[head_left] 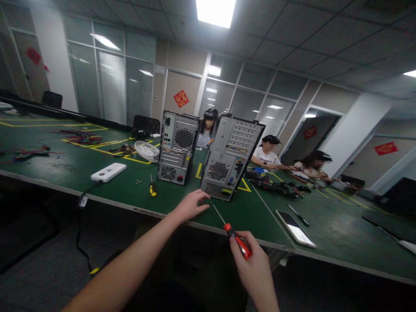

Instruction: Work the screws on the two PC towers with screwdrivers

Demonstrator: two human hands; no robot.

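Observation:
My right hand (255, 262) is wrapped round the red and black handle of a screwdriver (238, 241), its thin shaft pointing up and left over the table edge. Just left of the tip is my left hand (194, 204), thumb and fingers curved and apart, holding nothing I can see. A tiny dark speck shows by the screwdriver's tip, too small to name. Behind both hands stands a grey computer case (227, 160), its back panel facing me and looking tilted. Left of it, a second computer case (177, 147) stands upright, back panel towards me.
On the green table (130, 197) lie a yellow and black screwdriver (152, 187), several small screws (138, 182), a white power bank (108, 172) with a cable, and a phone (295, 228). Cables (286, 188) lie right of the cases. Several people sit across the table.

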